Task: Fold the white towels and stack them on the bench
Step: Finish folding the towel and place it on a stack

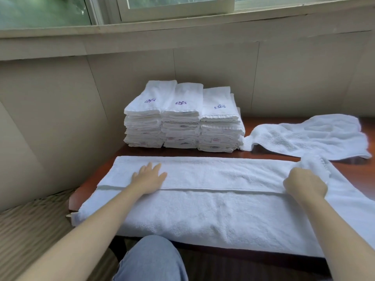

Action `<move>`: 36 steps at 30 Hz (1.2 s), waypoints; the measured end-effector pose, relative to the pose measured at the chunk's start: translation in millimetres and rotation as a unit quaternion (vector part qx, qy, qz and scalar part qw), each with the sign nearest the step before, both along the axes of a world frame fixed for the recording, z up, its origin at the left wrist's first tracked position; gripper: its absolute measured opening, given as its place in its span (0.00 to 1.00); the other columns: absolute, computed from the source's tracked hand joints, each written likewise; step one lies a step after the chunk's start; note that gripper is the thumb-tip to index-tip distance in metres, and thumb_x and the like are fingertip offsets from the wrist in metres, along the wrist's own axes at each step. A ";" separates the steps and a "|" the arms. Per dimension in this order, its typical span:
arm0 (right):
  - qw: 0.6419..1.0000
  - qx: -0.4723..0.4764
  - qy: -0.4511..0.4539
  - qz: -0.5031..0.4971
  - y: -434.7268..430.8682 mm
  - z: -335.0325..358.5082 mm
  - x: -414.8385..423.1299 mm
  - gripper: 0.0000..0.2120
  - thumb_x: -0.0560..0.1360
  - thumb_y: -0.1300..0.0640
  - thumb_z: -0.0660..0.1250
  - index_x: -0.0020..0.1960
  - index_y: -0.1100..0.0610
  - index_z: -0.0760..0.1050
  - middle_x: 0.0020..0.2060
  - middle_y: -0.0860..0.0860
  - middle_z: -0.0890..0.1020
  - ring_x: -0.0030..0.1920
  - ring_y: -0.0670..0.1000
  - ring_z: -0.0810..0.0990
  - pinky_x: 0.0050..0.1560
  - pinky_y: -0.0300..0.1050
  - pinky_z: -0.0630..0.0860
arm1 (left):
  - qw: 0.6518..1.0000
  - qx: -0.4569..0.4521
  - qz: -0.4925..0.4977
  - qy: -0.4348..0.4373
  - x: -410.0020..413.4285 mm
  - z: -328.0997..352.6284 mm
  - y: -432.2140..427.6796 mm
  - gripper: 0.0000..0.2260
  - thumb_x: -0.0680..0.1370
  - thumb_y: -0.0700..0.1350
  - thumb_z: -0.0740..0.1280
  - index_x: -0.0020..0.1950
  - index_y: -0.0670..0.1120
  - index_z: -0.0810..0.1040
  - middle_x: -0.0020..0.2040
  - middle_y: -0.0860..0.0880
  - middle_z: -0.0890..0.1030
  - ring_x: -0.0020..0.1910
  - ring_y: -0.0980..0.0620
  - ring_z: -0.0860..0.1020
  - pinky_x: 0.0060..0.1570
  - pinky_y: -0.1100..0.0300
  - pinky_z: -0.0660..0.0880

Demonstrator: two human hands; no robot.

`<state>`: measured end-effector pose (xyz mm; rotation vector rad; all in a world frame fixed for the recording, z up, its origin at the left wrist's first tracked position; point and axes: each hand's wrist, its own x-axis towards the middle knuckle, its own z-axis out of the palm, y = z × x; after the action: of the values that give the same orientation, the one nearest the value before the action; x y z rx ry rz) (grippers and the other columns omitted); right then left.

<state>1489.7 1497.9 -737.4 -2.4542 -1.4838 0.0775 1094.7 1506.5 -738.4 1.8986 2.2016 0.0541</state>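
A long white towel (213, 201) lies folded lengthwise across the near part of the dark wooden bench (368, 126). My left hand (149, 177) rests flat on its left part, fingers straight and spread. At the towel's right end my right hand (304, 184) grips a bunched-up corner and lifts it off the surface. Behind the towel, three stacks of folded white towels (182, 118) with purple embroidery stand side by side against the wall. An unfolded white towel (308, 136) lies crumpled to the right of the stacks.
A beige panelled wall (60, 110) rises right behind the bench, with a window sill (182, 23) above. Striped carpet (30, 230) covers the floor at the left. My knee in blue jeans (150, 260) is under the bench's front edge.
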 end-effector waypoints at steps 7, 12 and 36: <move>0.996 0.057 -0.013 -0.071 -4.5 2.0 13.3 0.20 0.73 0.60 0.62 0.64 0.59 0.66 0.63 0.61 0.67 0.61 0.63 0.68 0.54 0.50 0.70 | 0.993 -0.035 0.109 0.035 43.3 -2.6 13.7 0.25 0.81 0.57 0.46 0.78 0.52 0.51 0.79 0.48 0.48 0.76 0.44 0.50 0.71 0.41 0.51; 0.978 0.076 0.132 -0.143 -7.0 -8.7 44.1 0.26 0.75 0.53 0.62 0.69 0.60 0.60 0.65 0.62 0.69 0.65 0.63 0.66 0.64 0.54 0.64 | 0.998 -0.037 -0.054 0.002 144.5 2.5 29.2 0.27 0.81 0.57 0.51 0.78 0.50 0.52 0.78 0.47 0.49 0.76 0.44 0.50 0.71 0.41 0.52; 0.856 0.223 0.465 -0.020 28.8 -16.8 124.3 0.11 0.72 0.50 0.71 0.47 0.56 0.73 0.42 0.47 0.78 0.47 0.50 0.77 0.49 0.44 0.74 | 0.861 0.131 -0.467 -0.154 383.7 -16.2 65.5 0.24 0.79 0.41 0.57 0.75 0.55 0.61 0.73 0.55 0.67 0.71 0.53 0.65 0.66 0.46 0.63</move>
<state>1614.0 1526.7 -754.2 -1.6442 -0.8656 0.7125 1478.4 1572.0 -754.6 2.6632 0.9374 0.4603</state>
